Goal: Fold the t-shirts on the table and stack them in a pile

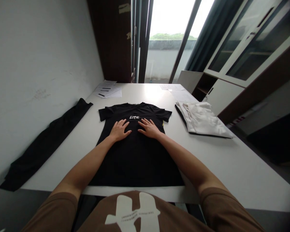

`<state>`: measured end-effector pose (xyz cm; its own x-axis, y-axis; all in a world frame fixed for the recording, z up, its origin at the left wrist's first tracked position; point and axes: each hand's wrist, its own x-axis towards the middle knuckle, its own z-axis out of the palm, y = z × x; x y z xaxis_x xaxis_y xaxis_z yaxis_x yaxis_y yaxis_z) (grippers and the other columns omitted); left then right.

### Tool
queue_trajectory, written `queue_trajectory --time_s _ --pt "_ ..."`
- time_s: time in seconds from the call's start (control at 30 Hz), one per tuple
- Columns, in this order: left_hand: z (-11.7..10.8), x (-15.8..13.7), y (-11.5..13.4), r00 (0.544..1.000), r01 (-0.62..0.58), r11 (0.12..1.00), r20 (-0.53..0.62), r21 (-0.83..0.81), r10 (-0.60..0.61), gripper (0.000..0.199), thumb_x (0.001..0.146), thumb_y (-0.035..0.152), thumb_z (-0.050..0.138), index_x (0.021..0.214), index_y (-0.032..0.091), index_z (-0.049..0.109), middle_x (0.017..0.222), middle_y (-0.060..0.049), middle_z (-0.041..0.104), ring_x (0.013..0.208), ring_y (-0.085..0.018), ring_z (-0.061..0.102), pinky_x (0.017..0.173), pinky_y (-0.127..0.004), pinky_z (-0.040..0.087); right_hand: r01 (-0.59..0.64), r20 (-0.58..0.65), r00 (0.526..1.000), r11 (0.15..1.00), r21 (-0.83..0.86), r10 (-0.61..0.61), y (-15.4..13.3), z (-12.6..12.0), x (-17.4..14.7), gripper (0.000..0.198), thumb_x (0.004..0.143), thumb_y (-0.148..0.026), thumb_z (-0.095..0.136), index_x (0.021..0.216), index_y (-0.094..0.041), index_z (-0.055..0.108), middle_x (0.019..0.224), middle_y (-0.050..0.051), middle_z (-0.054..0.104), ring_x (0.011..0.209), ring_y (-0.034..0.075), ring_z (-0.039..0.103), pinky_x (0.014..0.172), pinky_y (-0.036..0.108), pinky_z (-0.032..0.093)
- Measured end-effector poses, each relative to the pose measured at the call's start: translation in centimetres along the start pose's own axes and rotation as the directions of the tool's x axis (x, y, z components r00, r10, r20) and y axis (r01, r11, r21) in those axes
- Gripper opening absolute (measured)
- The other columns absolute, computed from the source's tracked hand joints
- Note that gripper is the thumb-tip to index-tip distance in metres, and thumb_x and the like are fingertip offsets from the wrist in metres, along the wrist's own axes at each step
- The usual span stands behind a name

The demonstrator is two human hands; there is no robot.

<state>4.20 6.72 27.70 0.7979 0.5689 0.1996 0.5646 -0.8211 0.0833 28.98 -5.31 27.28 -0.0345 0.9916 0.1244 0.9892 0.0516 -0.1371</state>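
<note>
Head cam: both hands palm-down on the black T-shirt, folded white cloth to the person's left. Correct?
Wrong side: the head view shows the folded white cloth to the person's right. The rest stands: left hand and right hand are both palm-down on the black T-shirt.

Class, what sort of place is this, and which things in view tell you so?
Probably an office or similar workroom: papers lie on a large white table, and a glass-fronted white cabinet stands near a window.
</note>
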Motion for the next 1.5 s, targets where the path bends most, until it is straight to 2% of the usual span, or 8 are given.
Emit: queue_trajectory --time_s 0.17,0.27,0.7,0.97,1.5 --pt "0.1 0.0 0.1 0.991 -0.031 0.999 0.130 -0.043 0.036 0.076 0.099 0.071 0.039 0.160 0.027 0.036 0.169 -0.007 0.026 0.157 -0.032 0.019 0.126 -0.055 0.016 -0.049 0.032 0.998 0.999 0.019 0.048 0.5 0.4 0.2 0.070 0.103 -0.069 0.038 0.162 -0.031 0.036 0.168 0.006 0.022 0.156 0.029 0.019 0.127 0.051 0.013" --pt "0.2 0.0 0.0 0.986 -0.026 0.998 0.161 -0.051 0.034 0.077 0.099 0.071 0.039 0.161 0.027 0.034 0.170 -0.007 0.024 0.157 -0.032 0.017 0.126 -0.056 0.014 -0.054 0.032 0.998 0.998 0.021 0.053 0.5 0.5 0.3 0.070 0.103 -0.069 0.039 0.162 -0.031 0.036 0.168 0.006 0.022 0.156 0.029 0.018 0.127 0.051 0.013" --pt "0.4 0.2 -0.1 0.989 -0.022 0.997 0.148 -0.070 0.032 0.074 0.099 0.068 0.039 0.161 0.026 0.036 0.169 -0.007 0.025 0.157 -0.033 0.017 0.126 -0.057 0.014 -0.066 0.018 0.998 0.997 0.029 0.065 0.7 0.8 0.4 0.068 0.104 -0.067 0.039 0.161 -0.031 0.037 0.168 0.005 0.024 0.155 0.028 0.019 0.127 0.050 0.013" --pt "0.9 0.2 -0.4 0.993 -0.026 0.998 0.117 -0.058 0.032 0.067 0.102 0.062 0.037 0.159 0.027 0.039 0.168 -0.007 0.029 0.156 -0.030 0.021 0.125 -0.055 0.018 -0.058 -0.025 0.998 0.998 0.031 0.059 0.8 1.1 0.5 0.065 0.105 -0.064 0.039 0.159 -0.029 0.042 0.166 0.006 0.029 0.154 0.027 0.023 0.126 0.051 0.018" --pt "0.7 0.2 -0.4 0.994 -0.028 0.997 0.107 -0.070 0.036 0.065 0.102 0.060 0.039 0.158 0.027 0.040 0.167 -0.007 0.030 0.155 -0.031 0.022 0.125 -0.056 0.018 -0.103 -0.062 0.992 0.994 0.046 0.105 0.7 0.9 0.4 0.059 0.105 -0.058 0.044 0.155 -0.028 0.048 0.163 0.005 0.036 0.153 0.026 0.028 0.125 0.046 0.021"
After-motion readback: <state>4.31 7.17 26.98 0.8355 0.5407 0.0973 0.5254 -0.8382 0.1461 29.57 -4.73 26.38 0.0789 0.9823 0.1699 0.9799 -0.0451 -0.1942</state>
